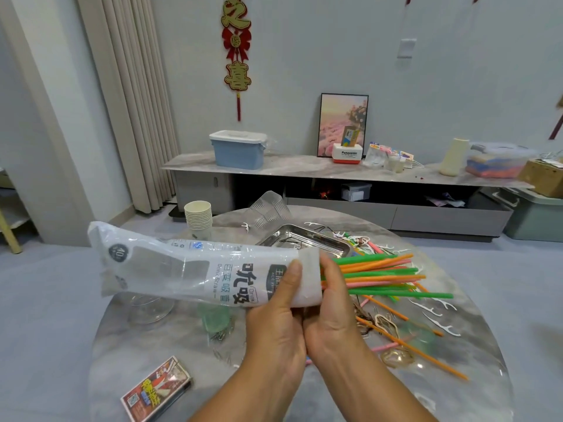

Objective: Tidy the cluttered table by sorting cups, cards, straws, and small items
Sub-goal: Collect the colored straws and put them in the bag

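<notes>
1. Two hands meet at the mouth of the clear printed plastic straw bag (195,269): the left hand (278,318) curls round its opening to hold it wide, I judge, while the right hand (330,303) clasps the bundle of green, orange and pink straws (380,275), feeding them in
2. Both forearms reach forward, wrists nearly touching, the bag lying level above the round grey marble table (475,339)
3. Loose orange straws (426,353) lie on the table to the right, not yet gathered

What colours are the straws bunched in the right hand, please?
The bunched plastic straws are green, orange and pink, per the head view.
</notes>
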`<action>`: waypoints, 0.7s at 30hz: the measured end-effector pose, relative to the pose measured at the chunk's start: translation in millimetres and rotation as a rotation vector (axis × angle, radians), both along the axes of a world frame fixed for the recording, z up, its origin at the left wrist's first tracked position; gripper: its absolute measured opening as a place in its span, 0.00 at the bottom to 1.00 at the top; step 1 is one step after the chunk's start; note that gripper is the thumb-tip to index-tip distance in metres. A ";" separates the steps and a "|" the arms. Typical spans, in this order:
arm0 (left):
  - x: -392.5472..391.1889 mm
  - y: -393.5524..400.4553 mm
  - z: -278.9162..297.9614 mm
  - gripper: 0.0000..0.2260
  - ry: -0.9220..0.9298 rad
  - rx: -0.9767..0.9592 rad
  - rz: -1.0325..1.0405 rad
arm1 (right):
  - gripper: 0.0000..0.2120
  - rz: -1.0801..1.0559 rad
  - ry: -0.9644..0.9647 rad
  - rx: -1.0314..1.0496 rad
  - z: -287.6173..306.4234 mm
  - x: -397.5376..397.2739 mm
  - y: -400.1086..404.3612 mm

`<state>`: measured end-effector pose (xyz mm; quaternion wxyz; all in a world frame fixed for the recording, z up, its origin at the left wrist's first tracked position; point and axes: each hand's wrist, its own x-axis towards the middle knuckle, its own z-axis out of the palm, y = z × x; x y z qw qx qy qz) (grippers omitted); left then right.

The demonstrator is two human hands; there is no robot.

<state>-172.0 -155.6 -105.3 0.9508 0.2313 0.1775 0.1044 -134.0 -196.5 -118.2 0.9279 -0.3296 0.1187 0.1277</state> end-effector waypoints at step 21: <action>13.9 23.4 -3.4 0.19 0.057 0.032 0.001 | 0.11 0.000 -0.161 -0.122 5.3 0.5 -11.1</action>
